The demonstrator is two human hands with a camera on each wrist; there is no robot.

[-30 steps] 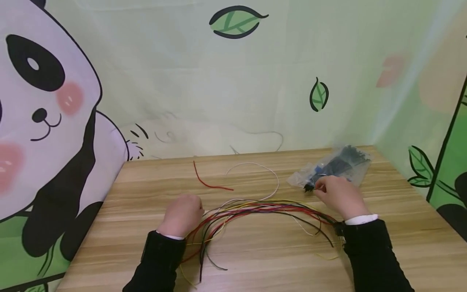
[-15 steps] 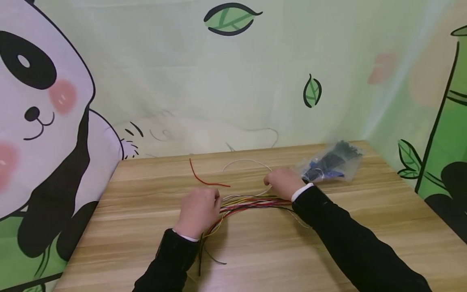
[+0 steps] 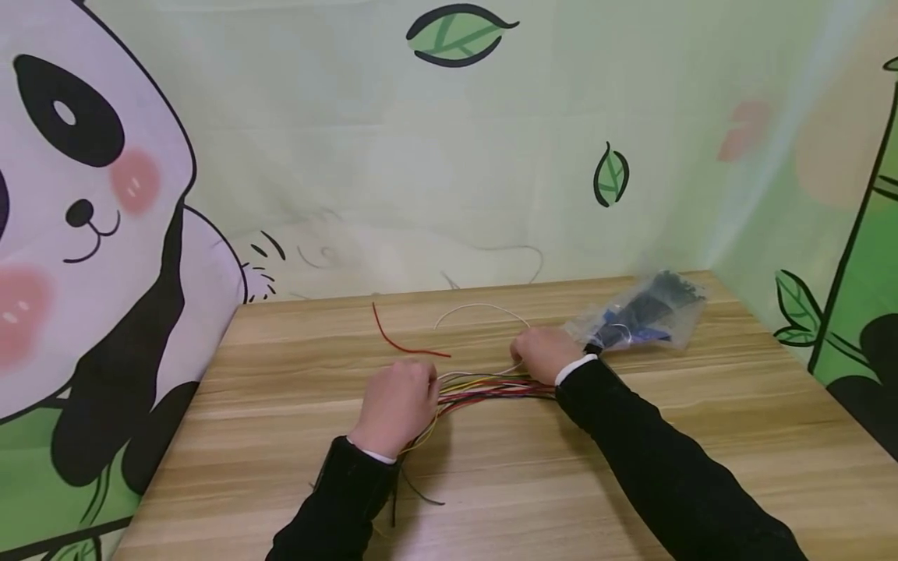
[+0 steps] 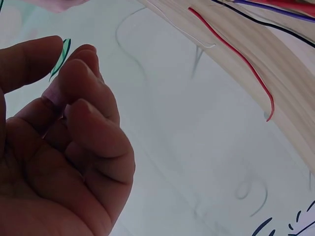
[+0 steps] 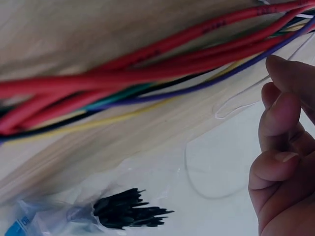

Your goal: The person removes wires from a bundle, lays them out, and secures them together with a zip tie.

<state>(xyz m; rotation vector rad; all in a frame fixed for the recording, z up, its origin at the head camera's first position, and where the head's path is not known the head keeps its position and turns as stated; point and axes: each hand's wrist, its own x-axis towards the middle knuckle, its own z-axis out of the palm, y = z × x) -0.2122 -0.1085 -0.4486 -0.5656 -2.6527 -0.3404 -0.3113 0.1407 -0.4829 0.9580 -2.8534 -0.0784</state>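
Observation:
A bundle of long, thin wires [image 3: 491, 387] in red, black, yellow and other colours lies in an arc across the wooden table. My left hand [image 3: 396, 405] is over the bundle's left part; in the left wrist view its fingers curl loosely, apart from the thumb, with nothing between them. Over the right part is my right hand [image 3: 549, 354], close to a white wire [image 3: 484, 305] that loops out behind the bundle. Its fingers are bent, and the right wrist view shows no thing plainly gripped. Red wires [image 5: 147, 64] run beside it there. Both hands hide stretches of wire.
A clear plastic bag [image 3: 677, 319] of thin black strips [image 5: 130, 210] lies at the back right, close beyond my right hand. One short red wire [image 3: 403, 347] lies alone behind the bundle. A printed cloth wall [image 3: 365, 156] stands along the table's back edge.
My right hand has moved left, from beside the bag's black strips to over the bundle. My left hand has shifted right along the wires. The bag and loose red wire stay put.

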